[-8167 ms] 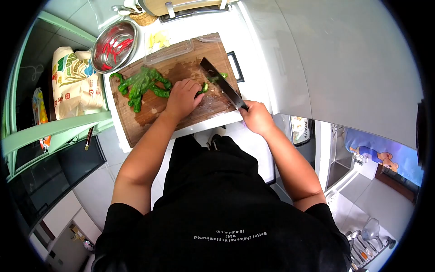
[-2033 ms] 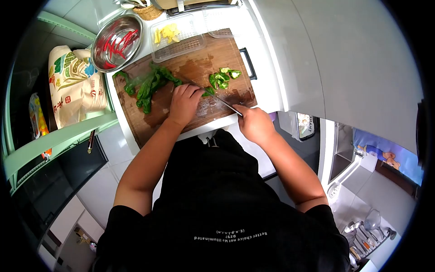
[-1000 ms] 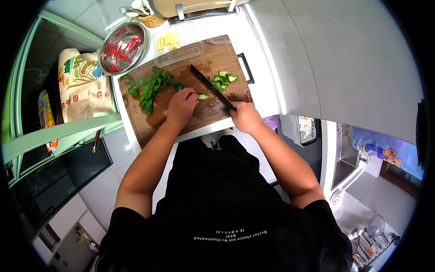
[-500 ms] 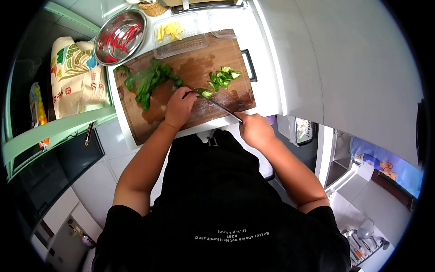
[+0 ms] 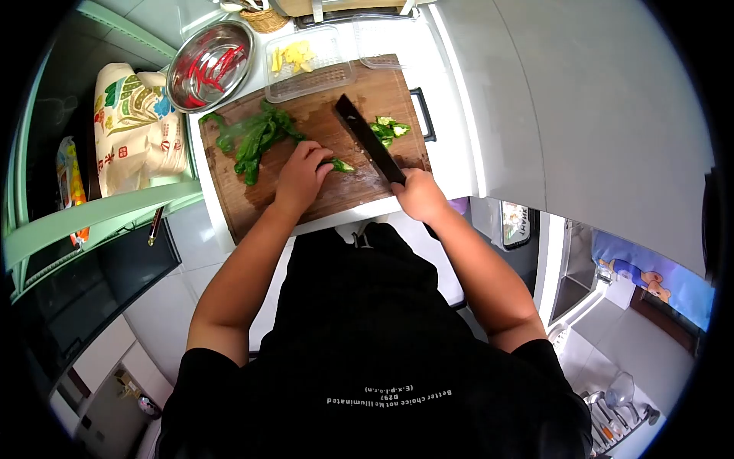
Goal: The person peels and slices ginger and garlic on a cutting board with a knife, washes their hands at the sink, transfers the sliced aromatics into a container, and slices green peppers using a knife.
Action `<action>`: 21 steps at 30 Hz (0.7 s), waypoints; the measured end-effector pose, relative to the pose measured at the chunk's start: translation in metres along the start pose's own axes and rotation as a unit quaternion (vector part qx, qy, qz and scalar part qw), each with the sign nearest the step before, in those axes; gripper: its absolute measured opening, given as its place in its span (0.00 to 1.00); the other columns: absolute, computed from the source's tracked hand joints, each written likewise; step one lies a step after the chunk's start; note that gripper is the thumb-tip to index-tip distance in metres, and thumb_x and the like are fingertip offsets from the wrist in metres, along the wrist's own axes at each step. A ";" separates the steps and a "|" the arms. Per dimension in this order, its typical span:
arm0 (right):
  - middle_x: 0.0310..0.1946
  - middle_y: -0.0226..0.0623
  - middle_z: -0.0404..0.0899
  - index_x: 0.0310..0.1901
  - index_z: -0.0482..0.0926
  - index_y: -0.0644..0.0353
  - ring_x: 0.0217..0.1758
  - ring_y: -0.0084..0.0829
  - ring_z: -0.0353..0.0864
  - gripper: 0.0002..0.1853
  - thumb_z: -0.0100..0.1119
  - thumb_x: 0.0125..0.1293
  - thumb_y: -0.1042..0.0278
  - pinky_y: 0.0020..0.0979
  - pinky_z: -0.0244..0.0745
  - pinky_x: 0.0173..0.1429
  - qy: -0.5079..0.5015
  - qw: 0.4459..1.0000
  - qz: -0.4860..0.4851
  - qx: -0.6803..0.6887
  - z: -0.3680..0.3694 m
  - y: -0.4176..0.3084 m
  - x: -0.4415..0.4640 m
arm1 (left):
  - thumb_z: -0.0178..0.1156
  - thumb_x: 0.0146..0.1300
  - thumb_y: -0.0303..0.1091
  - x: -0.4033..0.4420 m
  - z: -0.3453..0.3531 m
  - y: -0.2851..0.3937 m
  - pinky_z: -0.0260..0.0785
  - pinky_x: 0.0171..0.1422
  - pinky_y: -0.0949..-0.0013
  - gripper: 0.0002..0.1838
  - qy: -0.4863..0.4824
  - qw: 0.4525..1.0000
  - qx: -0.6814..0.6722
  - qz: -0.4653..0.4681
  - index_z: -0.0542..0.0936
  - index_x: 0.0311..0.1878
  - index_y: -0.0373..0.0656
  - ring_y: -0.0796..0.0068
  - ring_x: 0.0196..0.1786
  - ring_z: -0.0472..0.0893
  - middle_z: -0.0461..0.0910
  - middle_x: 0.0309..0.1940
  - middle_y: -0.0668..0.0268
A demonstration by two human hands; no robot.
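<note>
A wooden cutting board (image 5: pixel 252 203) lies on the white counter. My left hand (image 5: pixel 304 174) is closed on a green pepper (image 5: pixel 342 165) whose cut end points right. In my right hand (image 5: pixel 420 193) is the handle of a knife (image 5: pixel 369 141), its dark broad blade tilted flat to the right of that pepper. Cut green pieces (image 5: pixel 394 130) lie beyond the blade, partly hidden by it. Whole green peppers (image 5: pixel 256 141) are heaped on the board's left part.
Behind the board stand a steel bowl (image 5: pixel 177 80) with red pepper strips, a clear tray (image 5: pixel 330 79) with yellow pieces and a clear lid (image 5: pixel 382 42). A printed sack (image 5: pixel 138 134) sits on the green shelf at left. A black handle (image 5: pixel 423 115) is at the board's right.
Since half a second ago, the knife has moved right, off the pepper, and its blade has turned flatter. Over the earlier frames, cut green pieces have gathered on the board's right side.
</note>
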State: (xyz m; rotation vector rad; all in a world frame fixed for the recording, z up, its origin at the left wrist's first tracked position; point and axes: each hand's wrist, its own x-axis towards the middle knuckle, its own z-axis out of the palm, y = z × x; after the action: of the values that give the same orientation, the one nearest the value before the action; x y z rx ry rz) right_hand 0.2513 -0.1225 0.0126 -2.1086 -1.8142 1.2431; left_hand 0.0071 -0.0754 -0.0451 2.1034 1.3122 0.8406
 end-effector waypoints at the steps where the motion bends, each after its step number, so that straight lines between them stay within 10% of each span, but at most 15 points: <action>1: 0.33 0.58 0.82 0.42 0.84 0.61 0.42 0.56 0.82 0.11 0.57 0.62 0.68 0.49 0.77 0.50 0.000 1.000 0.013 0.009 -0.001 0.001 0.000 | 0.67 0.59 0.31 0.001 -0.002 -0.002 0.74 0.48 0.57 0.08 -0.024 0.999 0.034 0.005 0.82 0.42 0.44 0.55 0.45 0.80 0.79 0.40 0.61; 6: 0.33 0.58 0.82 0.43 0.84 0.60 0.41 0.57 0.82 0.11 0.56 0.61 0.69 0.50 0.77 0.50 0.021 1.000 -0.010 -0.002 -0.001 0.006 -0.007 | 0.67 0.58 0.33 0.001 -0.002 -0.001 0.74 0.48 0.58 0.08 -0.133 0.988 0.071 -0.038 0.82 0.40 0.44 0.55 0.45 0.80 0.79 0.40 0.62; 12: 0.33 0.56 0.82 0.50 0.83 0.55 0.40 0.55 0.83 0.16 0.54 0.61 0.71 0.50 0.79 0.49 0.051 0.997 -0.045 -0.027 -0.008 -0.005 -0.021 | 0.68 0.57 0.32 0.015 0.016 -0.003 0.74 0.47 0.58 0.06 -0.013 0.989 0.088 0.115 0.83 0.36 0.43 0.57 0.44 0.80 0.79 0.40 0.62; 21: 0.30 0.54 0.84 0.52 0.82 0.57 0.36 0.53 0.85 0.19 0.52 0.60 0.71 0.50 0.80 0.45 0.018 0.987 -0.026 -0.159 -0.012 -0.012 -0.045 | 0.68 0.55 0.30 -0.004 0.029 -0.011 0.74 0.45 0.60 0.07 0.039 0.995 0.059 0.073 0.84 0.37 0.43 0.57 0.43 0.79 0.79 0.40 0.61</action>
State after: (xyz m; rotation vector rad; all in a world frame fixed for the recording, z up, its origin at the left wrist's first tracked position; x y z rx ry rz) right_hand 0.2511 -0.1527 0.0506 -2.2009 -2.1586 0.9482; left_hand 0.0209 -0.0777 -0.0731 2.3028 1.2872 0.9366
